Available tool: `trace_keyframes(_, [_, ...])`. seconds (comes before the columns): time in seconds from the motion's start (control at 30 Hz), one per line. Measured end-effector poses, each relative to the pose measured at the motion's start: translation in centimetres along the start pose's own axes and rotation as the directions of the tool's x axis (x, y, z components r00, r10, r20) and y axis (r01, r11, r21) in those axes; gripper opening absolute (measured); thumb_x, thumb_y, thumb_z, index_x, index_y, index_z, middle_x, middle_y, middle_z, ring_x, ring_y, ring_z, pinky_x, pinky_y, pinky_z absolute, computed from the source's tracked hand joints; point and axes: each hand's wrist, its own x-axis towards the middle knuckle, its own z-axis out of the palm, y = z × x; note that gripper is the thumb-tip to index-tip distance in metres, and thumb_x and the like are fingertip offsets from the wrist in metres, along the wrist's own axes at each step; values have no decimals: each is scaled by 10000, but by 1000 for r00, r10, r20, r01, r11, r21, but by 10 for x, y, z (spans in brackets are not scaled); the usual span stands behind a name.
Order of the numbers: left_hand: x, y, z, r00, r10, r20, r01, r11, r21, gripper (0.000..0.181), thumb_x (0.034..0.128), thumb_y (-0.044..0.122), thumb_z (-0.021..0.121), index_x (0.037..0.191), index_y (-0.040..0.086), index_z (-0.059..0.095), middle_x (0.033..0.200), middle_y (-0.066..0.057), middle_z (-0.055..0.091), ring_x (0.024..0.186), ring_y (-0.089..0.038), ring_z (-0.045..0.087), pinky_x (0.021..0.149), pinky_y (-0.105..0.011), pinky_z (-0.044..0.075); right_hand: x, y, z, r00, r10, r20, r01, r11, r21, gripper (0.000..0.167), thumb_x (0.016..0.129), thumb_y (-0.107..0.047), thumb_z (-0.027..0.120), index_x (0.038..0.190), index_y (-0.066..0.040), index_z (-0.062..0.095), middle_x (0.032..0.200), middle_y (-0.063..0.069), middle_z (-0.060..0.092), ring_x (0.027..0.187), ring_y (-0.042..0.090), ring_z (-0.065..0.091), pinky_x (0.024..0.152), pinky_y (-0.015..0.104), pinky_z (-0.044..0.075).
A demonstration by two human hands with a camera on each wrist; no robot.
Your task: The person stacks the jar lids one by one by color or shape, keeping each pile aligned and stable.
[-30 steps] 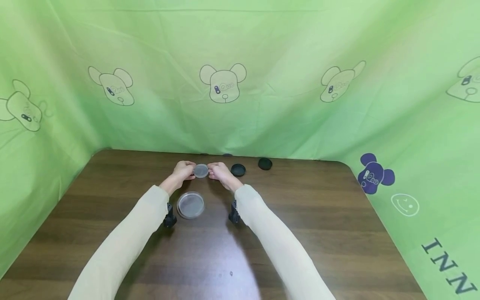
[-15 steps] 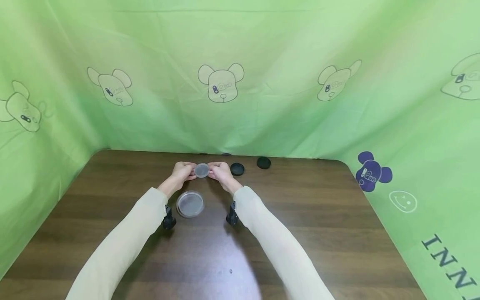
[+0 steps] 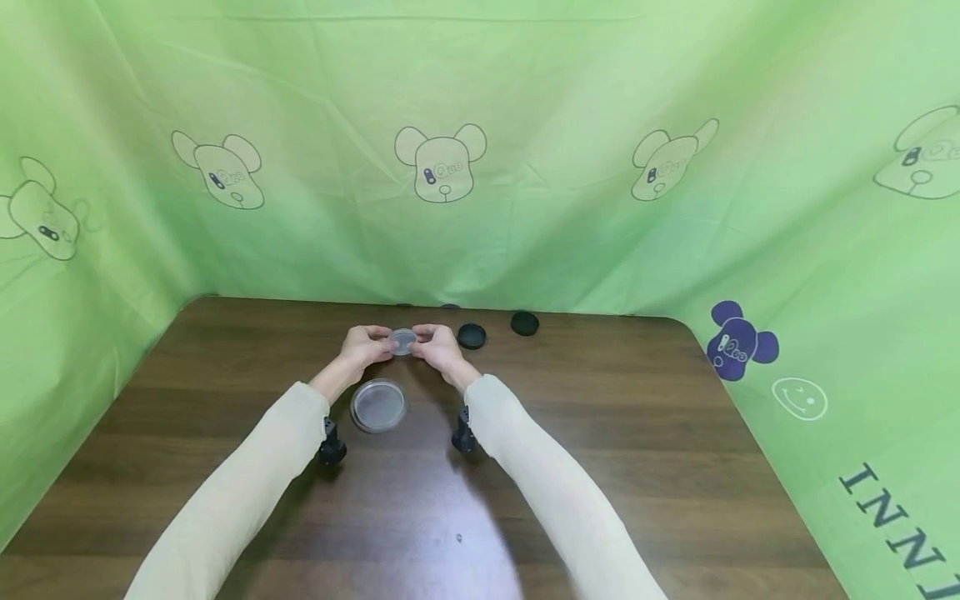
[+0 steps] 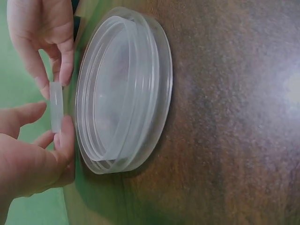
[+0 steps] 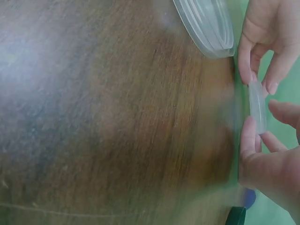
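A small clear petri dish (image 3: 402, 342) is held between both hands near the far table edge. My left hand (image 3: 366, 348) holds its left rim, and my right hand (image 3: 439, 347) holds the right rim. Seen edge-on in the left wrist view, the small dish (image 4: 56, 108) has fingers beneath it and my left thumb just above. The right wrist view shows my right thumb (image 5: 282, 111) slightly off the top of the dish. A large clear petri dish (image 3: 378, 406) lies on the table, nearer than the hands.
Two black round shallow pieces (image 3: 472, 336) (image 3: 525, 323) lie right of my right hand, along the far edge. A green printed curtain (image 3: 442, 250) closes off the back and sides of the wooden table (image 3: 637, 450). A black wrist camera hangs under each sleeve.
The small petri dish stays between the hands at nearly the same spot. Fingers and thumbs have shifted inward over its rim, and it looks slightly flatter. The whole view has drifted a little.
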Motion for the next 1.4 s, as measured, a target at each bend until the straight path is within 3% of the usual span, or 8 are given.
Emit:
trace_keyframes(0.13, [-4, 1, 1, 999, 38, -26, -35, 993, 113, 521, 851, -15, 690, 1323, -109, 489, 1155, -208, 559, 946, -184, 565, 703, -169, 491, -2, 1, 1, 1000, -23, -12, 22, 997, -75, 448, 867, 28, 660, 1296, 79, 541, 1198, 212, 599, 1101, 287, 570, 841, 275, 516])
trace_keyframes(0.23, [-6, 3, 5, 994, 92, -62, -77, 975, 210, 525, 812, -3, 736, 1289, -92, 537, 1116, -202, 599, 941, -197, 564, 688, -168, 470, -5, 1, 1, 999, -35, -32, 33, 997, -68, 473, 852, 43, 673, 1303, 73, 531, 1185, 207, 595, 1091, 288, 572, 838, 278, 517])
trace_keyframes(0.33, [-9, 4, 8, 989, 125, -83, -101, 964, 245, 521, 787, -11, 757, 1266, -83, 563, 1111, -213, 625, 969, -231, 589, 699, -174, 475, -9, 0, 1, 998, -45, -43, 42, 998, -54, 490, 836, 67, 678, 1302, 75, 526, 1171, 222, 589, 1074, 296, 575, 827, 283, 520])
trace_keyframes(0.6, [-18, 4, 7, 989, 143, -44, -128, 961, 244, 510, 788, -20, 749, 1258, -76, 560, 1130, -216, 616, 1024, -305, 627, 809, -267, 521, -12, 5, -4, 994, -112, -14, 110, 992, -65, 490, 789, 50, 728, 1251, 75, 567, 1023, 151, 644, 920, 216, 640, 761, 271, 538])
trace_keyframes(0.93, [-32, 2, 0, 984, 170, 46, -176, 971, 164, 531, 791, -86, 714, 1290, -90, 531, 1151, -244, 585, 977, -277, 622, 770, -226, 531, -32, -4, -10, 989, -142, 34, 145, 983, -114, 448, 834, 76, 683, 1265, 89, 563, 1140, 225, 627, 1011, 314, 622, 813, 263, 525])
trace_keyframes(1.17, [-42, 1, -6, 974, 207, 94, -222, 954, 199, 505, 786, -55, 739, 1259, -91, 564, 1135, -245, 611, 922, -226, 618, 744, -213, 522, -46, -7, -12, 990, -127, 60, 133, 984, -114, 433, 830, 66, 692, 1250, 62, 585, 1124, 190, 638, 989, 277, 627, 813, 267, 525])
trace_keyframes(1.4, [-57, -2, -12, 961, 239, 139, -265, 939, 218, 486, 783, -37, 753, 1235, -78, 580, 1174, -244, 610, 1024, -328, 607, 761, -229, 527, -61, -5, -9, 980, -171, 97, 182, 977, -111, 472, 791, 92, 705, 1245, 68, 580, 1084, 196, 645, 951, 279, 637, 809, 277, 525])
